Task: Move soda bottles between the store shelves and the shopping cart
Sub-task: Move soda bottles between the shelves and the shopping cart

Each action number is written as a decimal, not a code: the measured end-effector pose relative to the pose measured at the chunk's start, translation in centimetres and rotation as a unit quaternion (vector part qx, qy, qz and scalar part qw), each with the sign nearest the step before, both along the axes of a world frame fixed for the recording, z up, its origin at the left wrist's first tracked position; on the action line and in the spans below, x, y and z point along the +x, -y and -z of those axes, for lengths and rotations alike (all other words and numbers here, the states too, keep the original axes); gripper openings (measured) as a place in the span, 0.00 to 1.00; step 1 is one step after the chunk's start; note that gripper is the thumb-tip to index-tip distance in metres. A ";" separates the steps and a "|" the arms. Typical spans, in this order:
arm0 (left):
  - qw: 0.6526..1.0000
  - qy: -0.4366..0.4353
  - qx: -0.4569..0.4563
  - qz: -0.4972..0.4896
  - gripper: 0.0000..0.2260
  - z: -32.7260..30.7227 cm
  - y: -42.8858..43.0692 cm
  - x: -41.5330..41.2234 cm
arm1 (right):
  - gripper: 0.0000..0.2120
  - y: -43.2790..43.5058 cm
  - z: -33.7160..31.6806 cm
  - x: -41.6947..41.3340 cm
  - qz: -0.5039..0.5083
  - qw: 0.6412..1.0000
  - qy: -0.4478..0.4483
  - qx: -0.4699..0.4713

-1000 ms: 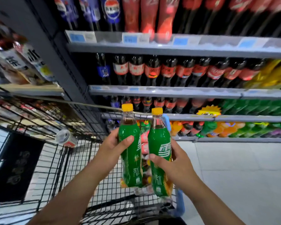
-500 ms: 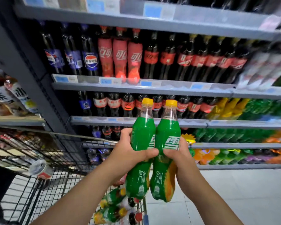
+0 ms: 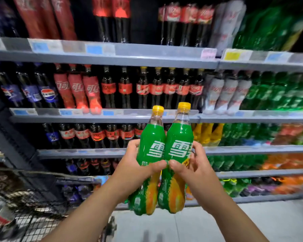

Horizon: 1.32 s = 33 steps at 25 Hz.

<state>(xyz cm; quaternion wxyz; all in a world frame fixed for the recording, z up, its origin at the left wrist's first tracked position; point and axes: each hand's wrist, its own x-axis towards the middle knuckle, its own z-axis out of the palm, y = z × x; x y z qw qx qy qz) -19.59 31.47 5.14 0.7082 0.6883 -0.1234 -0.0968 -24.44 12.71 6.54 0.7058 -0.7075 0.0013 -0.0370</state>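
Across the background, store shelves (image 3: 103, 57) are stocked with cola bottles (image 3: 108, 89), and the wire shopping cart (image 3: 30, 222) is seen at lower left. Before the shelves, the left green bottle (image 3: 150, 137) and the right green bottle (image 3: 178, 135) are held upright and touching. Each is gripped around its middle, one by the left hand (image 3: 135, 172), the other by the right hand (image 3: 194, 170), with the thumbs nearly meeting and the yellow caps (image 3: 158, 109) well above both hands

Both forearms (image 3: 87, 215) reach up and forward, bare. The left hand (image 3: 135, 170) curls round the left bottle (image 3: 150, 137), the right hand (image 3: 196, 168) round the right bottle (image 3: 179, 135); their thumb tips nearly meet
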 end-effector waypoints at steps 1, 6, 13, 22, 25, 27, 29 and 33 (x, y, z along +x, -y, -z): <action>1.000 0.023 0.005 -0.007 0.28 -0.4 1.5 0.1 | 0.36 1.5 -0.6 -0.1 0.016 1.000 0.010 -0.007; 0.993 0.114 -0.033 0.017 0.27 -3.5 8.5 1.0 | 0.38 8.2 -3.5 -0.9 0.092 0.994 0.055 -0.021; 0.964 0.258 -0.032 0.051 0.37 -7.6 15.4 3.4 | 0.32 15.2 -7.6 -0.7 0.156 0.981 0.105 -0.039; 0.946 0.299 -0.120 0.039 0.29 -10.8 24.4 13.4 | 0.30 23.9 -11.0 6.5 0.235 0.958 0.129 -0.101; 0.934 0.327 -0.129 0.057 0.34 -11.8 27.7 17.9 | 0.32 27.1 -12.2 10.4 0.251 0.951 0.144 -0.106; 0.930 0.338 -0.122 0.076 0.37 -12.9 30.0 20.9 | 0.31 29.3 -13.3 13.0 0.264 0.946 0.151 -0.109; 0.926 0.346 -0.120 0.094 0.36 -14.1 32.2 23.2 | 0.29 31.6 -14.2 15.0 0.277 0.940 0.161 -0.114; 0.908 0.382 -0.134 0.106 0.35 -16.6 36.1 26.3 | 0.27 35.9 -16.7 17.3 0.313 0.922 0.187 -0.128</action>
